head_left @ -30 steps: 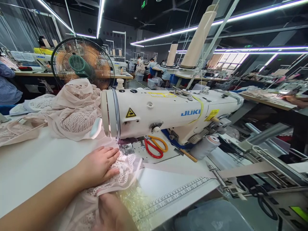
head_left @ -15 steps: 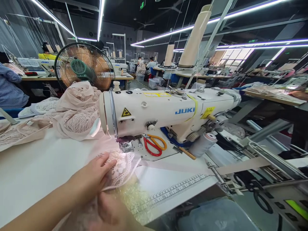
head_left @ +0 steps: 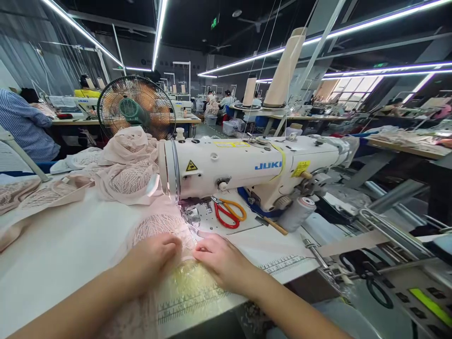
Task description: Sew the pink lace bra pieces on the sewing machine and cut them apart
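Note:
A white JUKI sewing machine (head_left: 247,167) stands on the white table (head_left: 63,249). Pale pink lace fabric (head_left: 155,226) lies under its presser foot (head_left: 192,216). My left hand (head_left: 155,256) rests on the lace with fingers curled, pressing it down just before the foot. My right hand (head_left: 221,259) pinches the lace edge beside it, to the right of the needle. A ruler strip (head_left: 282,266) is stuck along the table's front edge.
Red and orange scissors (head_left: 228,214) lie on the machine bed. A thread cone (head_left: 296,214) lies on its side to the right. More pink lace (head_left: 123,165) is heaped behind, before a standing fan (head_left: 136,108). A person in a striped shirt (head_left: 24,122) sits at far left.
My right hand has come up from the bottom edge to the lace beside the needle. My left hand slid back toward me and curled. The camera view shifted slightly.

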Available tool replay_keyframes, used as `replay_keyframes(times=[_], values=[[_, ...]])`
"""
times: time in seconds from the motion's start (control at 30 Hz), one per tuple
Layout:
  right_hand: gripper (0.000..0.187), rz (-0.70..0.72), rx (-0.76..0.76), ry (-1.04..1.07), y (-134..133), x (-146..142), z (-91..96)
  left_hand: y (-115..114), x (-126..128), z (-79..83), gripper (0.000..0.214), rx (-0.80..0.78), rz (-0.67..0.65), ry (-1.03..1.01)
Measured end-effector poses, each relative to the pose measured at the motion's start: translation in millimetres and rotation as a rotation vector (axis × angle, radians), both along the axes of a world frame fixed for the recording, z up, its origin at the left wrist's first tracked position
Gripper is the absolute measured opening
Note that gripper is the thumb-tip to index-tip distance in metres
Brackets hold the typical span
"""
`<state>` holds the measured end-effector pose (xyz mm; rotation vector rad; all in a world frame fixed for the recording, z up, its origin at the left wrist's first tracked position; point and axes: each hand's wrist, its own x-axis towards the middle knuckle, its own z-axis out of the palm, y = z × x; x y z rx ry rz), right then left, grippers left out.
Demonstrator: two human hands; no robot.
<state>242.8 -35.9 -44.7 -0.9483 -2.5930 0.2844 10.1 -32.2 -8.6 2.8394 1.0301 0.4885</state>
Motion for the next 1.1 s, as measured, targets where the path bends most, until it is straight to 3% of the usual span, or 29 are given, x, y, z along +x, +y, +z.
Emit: replay_keyframes(times=[0.07,0.2,0.37,0.57,0.93,1.1], values=[[0.029,0.0,0.038,0.01,-5.5,3.1,-3.2,-11.8,12.4,-7.0,0.029,0.052,0.026,0.031],[0.026,0.007,0.116,-0.006,-12.4,7.6,-3.5,-17.0,14.1,-19.4,0.034,0.137,-0.089,0.084],[0.015,-0.025,0.22,-0.103,-8.0,4.4,-1.2,1.5,-0.4,-25.9,0.035,0.155,-0.189,0.085],[0.011,-0.054,0.241,-0.2,3.5,-3.9,4.7,24.2,-8.5,-22.6,0.036,0.198,-0.274,0.117],[0.022,-0.069,-0.003,-0.529,24.5,-21.7,34.4,64.2,-17.7,-15.1,0.039,0.36,-0.401,0.199],[0.055,-0.138,-0.131,-0.66,28.6,-36.2,48.1,79.1,-18.6,-14.3,0.035,0.341,-0.405,0.159]])
